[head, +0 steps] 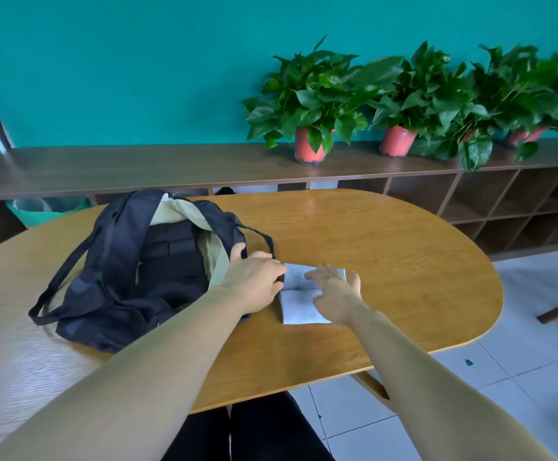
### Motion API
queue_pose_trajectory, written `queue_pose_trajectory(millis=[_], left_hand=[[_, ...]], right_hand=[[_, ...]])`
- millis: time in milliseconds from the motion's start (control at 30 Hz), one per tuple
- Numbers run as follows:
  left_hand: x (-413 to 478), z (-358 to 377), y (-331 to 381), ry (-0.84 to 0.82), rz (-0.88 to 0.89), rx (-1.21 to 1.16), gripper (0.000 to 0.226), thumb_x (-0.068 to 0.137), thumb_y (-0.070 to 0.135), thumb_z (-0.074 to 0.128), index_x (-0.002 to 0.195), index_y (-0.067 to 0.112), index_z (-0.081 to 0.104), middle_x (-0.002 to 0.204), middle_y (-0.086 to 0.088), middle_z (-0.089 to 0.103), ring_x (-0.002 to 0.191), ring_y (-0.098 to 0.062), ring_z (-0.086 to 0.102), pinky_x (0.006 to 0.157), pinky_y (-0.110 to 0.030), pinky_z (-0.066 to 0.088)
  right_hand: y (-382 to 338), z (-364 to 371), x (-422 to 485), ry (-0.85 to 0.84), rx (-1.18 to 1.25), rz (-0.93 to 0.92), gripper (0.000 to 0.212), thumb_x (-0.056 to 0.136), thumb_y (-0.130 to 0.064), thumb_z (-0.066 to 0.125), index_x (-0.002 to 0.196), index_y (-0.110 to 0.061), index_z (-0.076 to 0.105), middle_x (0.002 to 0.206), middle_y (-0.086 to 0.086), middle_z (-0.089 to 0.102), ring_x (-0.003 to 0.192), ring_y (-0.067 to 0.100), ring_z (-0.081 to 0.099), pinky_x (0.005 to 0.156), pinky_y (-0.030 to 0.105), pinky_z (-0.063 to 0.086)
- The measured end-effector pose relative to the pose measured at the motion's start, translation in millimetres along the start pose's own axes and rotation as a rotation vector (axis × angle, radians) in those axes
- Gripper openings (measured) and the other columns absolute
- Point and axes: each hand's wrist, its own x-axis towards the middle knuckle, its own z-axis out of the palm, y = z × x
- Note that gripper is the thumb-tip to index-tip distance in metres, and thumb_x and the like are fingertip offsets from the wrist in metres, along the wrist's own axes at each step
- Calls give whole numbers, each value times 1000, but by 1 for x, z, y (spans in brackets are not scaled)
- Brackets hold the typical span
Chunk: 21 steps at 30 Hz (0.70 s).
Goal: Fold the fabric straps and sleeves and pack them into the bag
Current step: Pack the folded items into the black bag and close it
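Nearest, the right hand lies flat with its fingers spread on the folded white square of fabric, probably pressing the fold flat so it lifts as one piece. Just beside it, the left hand curls round the rim of the soft black backpack with a beige lining, thumb at the mouth, apparently keeping it open for packing. Both rest on the oval wooden desk. Beyond, leafy potted plants stand on a long dark shelf.
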Motion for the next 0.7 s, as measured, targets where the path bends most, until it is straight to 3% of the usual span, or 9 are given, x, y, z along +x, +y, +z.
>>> queue_pose_trajectory(millis=[133, 233, 400, 500, 567, 600, 667, 700], left_hand=[[8, 13, 10, -66, 18, 26, 32, 103, 30, 33, 129, 21, 48, 150, 4, 36, 146, -12, 13, 114, -50, -7], [12, 27, 23, -158, 36, 110, 43, 104, 28, 26, 146, 16, 29, 159, 1, 16, 147, -11, 3, 116, -50, -7], [15, 50, 26, -262, -2, 125, 50, 105, 28, 19, 153, 16, 13, 161, 2, 9, 148, -13, 7, 115, -52, -12], [17, 52, 26, -254, -9, 109, 48, 104, 27, 22, 151, 17, 17, 159, 2, 15, 147, -16, 12, 115, -54, -7], [17, 49, 27, -196, -33, 47, 37, 102, 24, 30, 138, 18, 36, 143, 1, 40, 135, -18, 35, 113, -50, 6], [16, 46, 28, -135, -60, -5, 27, 100, 23, 33, 124, 18, 43, 126, 1, 51, 118, -19, 48, 109, -45, 16], [14, 39, 29, -17, -142, -92, 13, 98, 24, 36, 104, 18, 45, 94, 3, 58, 86, -20, 53, 97, -38, 28], [14, 37, 30, 8, -188, -126, 11, 98, 26, 37, 99, 18, 45, 88, 2, 58, 82, -21, 52, 94, -37, 31]], right_hand=[[12, -1, -2, 16, -82, 1, 54, 99, -33, 33, 151, -28, 18, 160, 0, 3, 146, 13, -5, 114, 49, -9], [18, 8, -5, -83, -163, 32, 57, 101, -47, 19, 153, -26, 5, 160, 3, -8, 146, 15, -12, 114, 50, -11], [24, 21, -9, -115, -216, 24, 57, 102, -46, 10, 152, -25, -9, 158, 4, -17, 145, 17, -17, 114, 49, -11], [25, 23, -7, -115, -230, 17, 57, 101, -45, 9, 151, -25, -10, 158, 5, -18, 145, 18, -17, 114, 49, -10], [25, 21, -6, -108, -192, 21, 57, 102, -45, 12, 152, -25, -5, 159, 4, -16, 146, 18, -14, 114, 49, -8], [26, 19, -7, -63, -146, 34, 57, 102, -45, 16, 153, -25, 1, 159, 4, -12, 146, 18, -9, 115, 49, -5], [27, 13, -9, 148, -45, 109, 54, 100, -43, 29, 150, -23, 21, 159, 6, 12, 145, 21, 11, 113, 47, 11], [27, 9, -11, 278, -18, 171, 50, 98, -42, 36, 144, -22, 34, 151, 7, 32, 138, 23, 25, 107, 44, 21]])
